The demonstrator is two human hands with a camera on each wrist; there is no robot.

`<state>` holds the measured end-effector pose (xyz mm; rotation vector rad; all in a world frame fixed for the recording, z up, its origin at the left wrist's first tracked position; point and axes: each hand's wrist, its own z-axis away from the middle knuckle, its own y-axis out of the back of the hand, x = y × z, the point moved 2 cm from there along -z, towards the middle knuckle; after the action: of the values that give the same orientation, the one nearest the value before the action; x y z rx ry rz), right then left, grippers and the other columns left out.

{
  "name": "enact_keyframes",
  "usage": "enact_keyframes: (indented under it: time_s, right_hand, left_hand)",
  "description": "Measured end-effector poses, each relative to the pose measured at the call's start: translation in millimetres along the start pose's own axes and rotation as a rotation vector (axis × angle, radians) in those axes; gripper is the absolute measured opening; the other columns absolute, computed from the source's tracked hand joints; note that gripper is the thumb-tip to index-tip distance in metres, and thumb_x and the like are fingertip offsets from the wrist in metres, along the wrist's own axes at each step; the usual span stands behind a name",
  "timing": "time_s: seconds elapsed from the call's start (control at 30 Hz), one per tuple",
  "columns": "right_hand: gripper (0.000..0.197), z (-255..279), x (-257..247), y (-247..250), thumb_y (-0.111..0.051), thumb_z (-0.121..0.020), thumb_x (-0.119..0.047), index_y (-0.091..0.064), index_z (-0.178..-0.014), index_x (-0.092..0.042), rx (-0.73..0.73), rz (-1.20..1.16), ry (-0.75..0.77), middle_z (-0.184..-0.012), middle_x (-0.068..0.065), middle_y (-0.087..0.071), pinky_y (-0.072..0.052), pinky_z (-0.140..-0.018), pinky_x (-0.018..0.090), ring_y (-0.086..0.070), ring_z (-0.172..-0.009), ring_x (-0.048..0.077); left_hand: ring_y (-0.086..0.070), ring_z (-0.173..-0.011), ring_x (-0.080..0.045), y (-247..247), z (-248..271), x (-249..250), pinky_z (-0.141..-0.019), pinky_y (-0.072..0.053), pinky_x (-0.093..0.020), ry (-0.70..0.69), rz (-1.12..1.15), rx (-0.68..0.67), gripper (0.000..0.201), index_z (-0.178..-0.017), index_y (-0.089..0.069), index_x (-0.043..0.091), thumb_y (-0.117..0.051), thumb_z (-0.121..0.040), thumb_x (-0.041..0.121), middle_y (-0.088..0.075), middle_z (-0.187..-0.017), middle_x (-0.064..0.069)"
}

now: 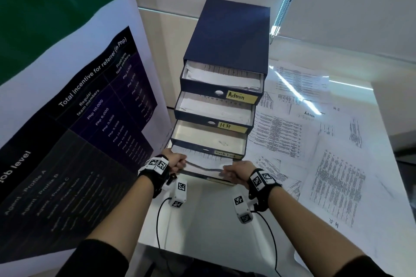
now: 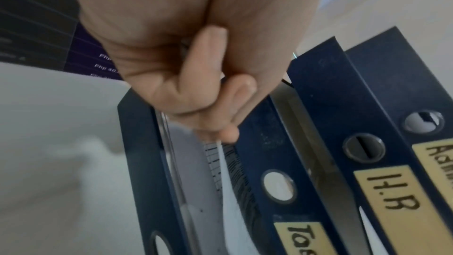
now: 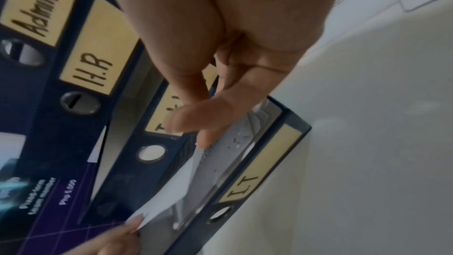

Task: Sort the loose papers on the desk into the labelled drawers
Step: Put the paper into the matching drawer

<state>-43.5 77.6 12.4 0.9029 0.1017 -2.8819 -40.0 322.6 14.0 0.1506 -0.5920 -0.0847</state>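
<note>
A dark blue drawer unit (image 1: 227,36) stands on the white desk, all its drawers pulled out in steps. Yellow labels read Admin (image 1: 240,96), H.R (image 1: 227,126), a third partly legible one (image 1: 226,154) and, in the right wrist view, I.T (image 3: 250,179) on the bottom drawer. A printed sheet (image 1: 202,161) lies over the bottom drawer. My left hand (image 1: 177,163) pinches its left edge (image 2: 220,154) and my right hand (image 1: 234,172) pinches its right edge (image 3: 210,148). Papers lie in the Admin and H.R drawers; the third drawer (image 1: 207,137) looks bare.
Several loose printed sheets (image 1: 315,141) cover the desk right of the unit, some handwritten Admin or H.R. A tall printed banner (image 1: 78,119) stands close on the left. A blind cord (image 1: 286,4) hangs behind. Bare desk (image 1: 202,220) lies in front.
</note>
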Motion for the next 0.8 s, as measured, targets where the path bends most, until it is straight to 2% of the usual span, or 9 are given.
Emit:
enact_keyframes:
  time_s: [0.1, 0.17, 0.27, 0.33, 0.4, 0.47, 0.57, 0.67, 0.8]
  right_hand:
    - [0.021, 1, 2, 2, -0.056, -0.094, -0.003, -0.056, -0.073, -0.005, -0.025, 0.034, -0.021, -0.052, 0.005, -0.063, -0.049, -0.046, 0.017, -0.059, -0.043, 0.01]
    - [0.013, 9, 5, 17, -0.063, -0.092, -0.01, -0.065, -0.082, -0.002, -0.04, 0.041, -0.054, -0.068, 0.011, -0.07, -0.049, -0.046, 0.019, -0.059, -0.045, 0.011]
    - [0.024, 17, 11, 69, -0.067, -0.09, -0.018, -0.068, -0.106, 0.001, 0.016, 0.079, -0.049, -0.092, 0.015, -0.075, -0.052, -0.049, 0.022, -0.064, -0.053, 0.014]
    - [0.026, 20, 18, 116, -0.066, -0.092, -0.014, -0.066, -0.11, 0.004, 0.131, 0.072, 0.002, -0.091, 0.019, -0.075, -0.052, -0.047, 0.023, -0.063, -0.05, 0.018]
    - [0.021, 22, 27, 172, -0.063, -0.092, -0.007, -0.064, -0.107, 0.007, 0.331, 0.035, 0.05, -0.08, 0.019, -0.074, -0.049, -0.044, 0.023, -0.058, -0.043, 0.019]
    - [0.015, 24, 34, 226, -0.062, -0.092, -0.003, -0.065, -0.104, 0.006, 0.512, 0.018, 0.084, -0.072, 0.015, -0.071, -0.053, -0.049, 0.028, -0.057, -0.046, 0.021]
    - [0.017, 26, 48, 302, -0.07, -0.087, -0.016, -0.071, -0.102, -0.009, 0.729, 0.243, 0.057, -0.097, 0.013, -0.072, -0.058, -0.083, 0.04, -0.066, -0.079, 0.026]
    - [0.053, 33, 67, 364, -0.077, -0.077, -0.035, -0.06, -0.124, -0.017, 0.939, 0.451, -0.162, -0.13, 0.019, -0.051, -0.049, -0.096, 0.044, -0.056, -0.112, 0.039]
    - [0.09, 37, 90, 420, -0.08, -0.069, -0.055, -0.042, -0.14, -0.014, 0.939, 0.496, -0.297, -0.136, 0.023, -0.038, -0.043, -0.099, 0.051, -0.045, -0.121, 0.045]
  left_hand:
    - [-0.054, -0.042, -0.023, 1, -17, -6, -0.045, -0.05, -0.028, -0.107, 0.036, 0.115, 0.015, -0.075, -0.053, 0.003, -0.064, -0.085, 0.002, -0.062, -0.061, -0.018]
    - [-0.066, -0.06, -0.03, 0, -29, -12, -0.065, -0.059, -0.042, -0.091, -0.134, 0.122, 0.023, -0.073, -0.059, 0.002, -0.074, -0.064, 0.017, -0.07, -0.071, -0.021]
    - [-0.071, -0.082, -0.029, -6, -9, 11, -0.074, -0.06, -0.034, -0.096, -0.723, 0.286, 0.022, -0.085, -0.067, 0.004, -0.07, -0.076, 0.023, -0.073, -0.085, -0.011]
    - [-0.07, -0.078, -0.023, -18, 22, 39, -0.07, -0.057, -0.029, -0.19, -1.035, 0.315, 0.026, -0.085, -0.072, 0.008, -0.064, -0.085, 0.033, -0.072, -0.081, -0.007]
    - [-0.065, -0.054, -0.014, -43, 40, 57, -0.054, -0.053, -0.022, -0.269, -0.902, 0.107, 0.03, -0.075, -0.075, 0.01, -0.065, -0.089, 0.035, -0.069, -0.058, -0.001]
    - [-0.059, -0.044, -0.013, -82, 60, 67, -0.046, -0.048, -0.022, -0.277, -0.696, -0.186, 0.03, -0.073, -0.075, 0.009, -0.066, -0.091, 0.032, -0.066, -0.052, -0.001]
    - [-0.061, -0.048, -0.016, -153, 66, 75, -0.047, -0.051, -0.024, -0.323, -0.521, -0.472, 0.021, -0.086, -0.074, 0.01, -0.063, -0.094, 0.025, -0.065, -0.058, -0.005]
    - [-0.063, -0.048, -0.018, -227, 44, 75, -0.048, -0.053, -0.025, -0.217, -0.315, -0.446, 0.012, -0.1, -0.067, 0.004, -0.063, -0.094, 0.013, -0.066, -0.065, -0.012]
    - [-0.064, -0.063, -0.026, -316, -3, 61, -0.068, -0.056, -0.033, -0.13, -0.342, -0.292, 0.045, -0.126, -0.056, 0.002, -0.07, -0.084, 0.009, -0.066, -0.089, -0.018]
